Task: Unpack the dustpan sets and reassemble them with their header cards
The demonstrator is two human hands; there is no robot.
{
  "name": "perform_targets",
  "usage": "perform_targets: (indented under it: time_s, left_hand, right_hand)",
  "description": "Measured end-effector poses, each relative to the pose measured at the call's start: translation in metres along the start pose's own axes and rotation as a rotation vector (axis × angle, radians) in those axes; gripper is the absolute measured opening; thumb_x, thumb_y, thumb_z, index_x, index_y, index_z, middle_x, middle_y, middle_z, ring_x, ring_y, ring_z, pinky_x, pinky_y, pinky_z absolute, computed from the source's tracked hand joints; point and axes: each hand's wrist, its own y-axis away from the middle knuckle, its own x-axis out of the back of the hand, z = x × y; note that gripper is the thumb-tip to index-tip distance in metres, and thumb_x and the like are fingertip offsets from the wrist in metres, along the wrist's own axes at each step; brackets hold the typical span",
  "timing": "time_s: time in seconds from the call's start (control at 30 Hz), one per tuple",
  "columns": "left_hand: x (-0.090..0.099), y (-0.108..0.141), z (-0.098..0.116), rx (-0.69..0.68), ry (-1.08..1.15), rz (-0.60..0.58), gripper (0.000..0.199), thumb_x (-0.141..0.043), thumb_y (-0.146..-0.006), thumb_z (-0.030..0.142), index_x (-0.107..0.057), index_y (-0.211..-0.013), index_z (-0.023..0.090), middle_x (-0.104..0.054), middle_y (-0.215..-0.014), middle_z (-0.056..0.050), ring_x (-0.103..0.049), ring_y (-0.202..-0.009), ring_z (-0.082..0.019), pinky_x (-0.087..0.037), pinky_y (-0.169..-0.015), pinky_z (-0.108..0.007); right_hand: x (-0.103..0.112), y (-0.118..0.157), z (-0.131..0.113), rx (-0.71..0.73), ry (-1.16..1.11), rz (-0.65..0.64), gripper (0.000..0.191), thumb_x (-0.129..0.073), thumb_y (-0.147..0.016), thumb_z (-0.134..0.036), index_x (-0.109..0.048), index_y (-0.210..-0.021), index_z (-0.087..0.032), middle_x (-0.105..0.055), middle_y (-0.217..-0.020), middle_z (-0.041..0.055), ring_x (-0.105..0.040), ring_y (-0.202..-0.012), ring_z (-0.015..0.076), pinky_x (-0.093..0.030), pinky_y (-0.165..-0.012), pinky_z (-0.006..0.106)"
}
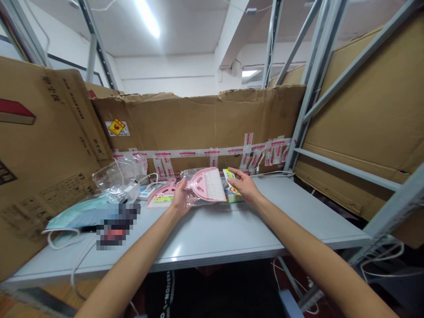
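A pink brush with white bristles (213,185), in a clear plastic bag, is held above the table by my left hand (180,198), whose fingers are closed round its handle end. My right hand (243,183) pinches a small yellow and white card (231,181) just right of the bristles. Behind my left hand lies a pink dustpan (162,196) with a yellow-green label. Under the brush and card, a greenish packet (233,198) shows in part.
On the grey table (265,229), crumpled clear plastic (121,174), a power strip (145,192), cables and a light green bag (82,212) lie at the left. Cardboard (198,119) stands along the back; a metal shelf frame (347,168) rises at the right.
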Motion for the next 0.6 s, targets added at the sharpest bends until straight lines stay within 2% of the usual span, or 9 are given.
perform_targets:
  time_s: [0.1,0.17,0.3,0.43,0.53,0.6]
  left_hand:
    - [-0.002,0.001,-0.001,0.014,-0.017,-0.007,0.044,-0.057,-0.115,0.049,-0.078,-0.129,0.014,-0.087,-0.097,-0.016,-0.086,-0.083,-0.031,-0.074,-0.077,-0.043]
    - [-0.002,0.001,-0.002,0.029,-0.025,-0.003,0.046,-0.054,-0.116,0.049,-0.079,-0.126,0.012,-0.087,-0.096,-0.016,-0.085,-0.081,-0.030,-0.074,-0.075,-0.041]
    - [0.000,-0.001,-0.004,0.032,-0.029,-0.008,0.048,-0.052,-0.117,0.048,-0.080,-0.124,0.010,-0.087,-0.096,-0.017,-0.086,-0.082,-0.031,-0.072,-0.072,-0.040]
    - [0.001,-0.002,-0.007,0.026,-0.021,-0.042,0.048,-0.053,-0.117,0.049,-0.079,-0.129,0.010,-0.088,-0.104,-0.019,-0.087,-0.094,-0.034,-0.073,-0.085,-0.046]
    - [0.000,-0.001,-0.008,0.037,-0.022,-0.067,0.049,-0.054,-0.116,0.050,-0.077,-0.134,0.010,-0.088,-0.110,-0.020,-0.086,-0.105,-0.038,-0.072,-0.095,-0.052]
    - [-0.001,0.000,-0.008,0.043,-0.019,-0.083,0.050,-0.055,-0.116,0.050,-0.076,-0.138,0.011,-0.088,-0.112,-0.020,-0.086,-0.110,-0.039,-0.071,-0.099,-0.054]
  right_hand:
    - [-0.004,0.002,0.000,0.043,0.033,-0.033,0.081,-0.097,-0.078,-0.050,-0.073,-0.152,-0.026,-0.082,-0.138,0.0117,-0.079,-0.116,0.0307,-0.066,-0.103,0.047]
    - [-0.005,0.003,0.001,0.115,0.124,-0.053,0.075,-0.096,-0.079,-0.049,-0.078,-0.148,-0.026,-0.079,-0.147,0.0105,-0.076,-0.123,0.0300,-0.061,-0.113,0.048]
    - [-0.002,0.005,0.005,0.219,0.401,-0.084,0.075,-0.094,-0.082,-0.044,-0.076,-0.154,-0.033,-0.070,-0.160,0.0079,-0.070,-0.132,0.0303,-0.053,-0.124,0.051]
    - [0.000,0.007,0.009,0.326,0.552,-0.164,0.085,-0.094,-0.084,-0.045,-0.067,-0.164,-0.035,-0.061,-0.167,0.0105,-0.048,-0.162,0.0349,-0.035,-0.138,0.055]
    - [0.000,0.006,0.013,0.396,0.634,-0.213,0.080,-0.092,-0.088,-0.053,-0.070,-0.162,-0.033,-0.053,-0.174,0.0127,-0.036,-0.169,0.0375,-0.023,-0.142,0.060]
    - [-0.001,0.006,0.014,0.411,0.669,-0.212,0.076,-0.091,-0.089,-0.058,-0.073,-0.158,-0.032,-0.040,-0.183,0.0127,-0.029,-0.173,0.0390,-0.019,-0.143,0.061]
